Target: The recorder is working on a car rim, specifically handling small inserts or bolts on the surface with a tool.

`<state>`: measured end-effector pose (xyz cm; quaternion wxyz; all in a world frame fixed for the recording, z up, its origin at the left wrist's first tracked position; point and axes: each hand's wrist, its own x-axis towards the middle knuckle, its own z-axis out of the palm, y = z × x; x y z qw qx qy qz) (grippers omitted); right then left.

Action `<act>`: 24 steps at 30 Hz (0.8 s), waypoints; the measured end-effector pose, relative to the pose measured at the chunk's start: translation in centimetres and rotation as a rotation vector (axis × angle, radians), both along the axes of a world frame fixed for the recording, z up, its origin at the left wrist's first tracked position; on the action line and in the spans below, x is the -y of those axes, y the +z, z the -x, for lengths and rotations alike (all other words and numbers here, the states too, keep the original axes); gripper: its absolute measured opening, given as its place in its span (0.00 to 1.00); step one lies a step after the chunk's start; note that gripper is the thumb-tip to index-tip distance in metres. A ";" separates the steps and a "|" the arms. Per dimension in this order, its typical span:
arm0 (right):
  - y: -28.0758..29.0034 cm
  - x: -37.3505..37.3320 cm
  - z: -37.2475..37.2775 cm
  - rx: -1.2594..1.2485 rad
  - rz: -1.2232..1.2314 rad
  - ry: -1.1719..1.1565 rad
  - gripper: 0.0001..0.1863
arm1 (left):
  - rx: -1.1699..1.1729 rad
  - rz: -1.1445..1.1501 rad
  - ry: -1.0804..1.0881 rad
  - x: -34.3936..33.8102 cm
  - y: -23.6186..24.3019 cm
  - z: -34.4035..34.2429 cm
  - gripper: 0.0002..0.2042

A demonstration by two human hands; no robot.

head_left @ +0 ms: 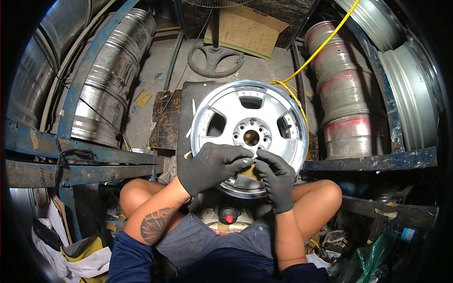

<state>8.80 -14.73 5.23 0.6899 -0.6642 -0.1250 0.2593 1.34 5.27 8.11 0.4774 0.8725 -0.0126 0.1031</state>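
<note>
A silver alloy wheel rim (276, 111) with a polished lip lies in front of me, its hub and ring of bolt holes facing up. Over its near side, just below the hub, my two hands in dark grey gloves come together. My left hand (212, 167) is closed, thumb and fingers pinched. My right hand (277, 179) is pinched too, its fingertips meeting those of the left. A tiny pale bit shows between the fingertips, too small to name. The near spokes of the rim are partly hidden by the gloves.
Stacked metal wheel barrels stand in blue racks at left (101, 94) and right (344, 94). A fan base (214, 61) and a cardboard sheet (245, 33) lie beyond the rim. A yellow hose (321, 45) runs past its right side. A red-topped container (229, 218) sits between my legs.
</note>
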 end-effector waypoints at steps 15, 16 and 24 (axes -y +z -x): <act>0.2 -0.2 0.2 0.253 0.166 -0.022 0.14 | -0.158 0.253 0.062 0.7 0.6 -0.1 0.09; 0.2 -0.2 0.2 0.443 0.221 0.001 0.13 | -0.157 0.253 0.061 0.7 0.2 -0.2 0.09; 0.2 -0.4 -0.2 0.726 0.261 0.028 0.10 | -0.074 0.048 0.062 1.1 -0.5 -0.2 0.08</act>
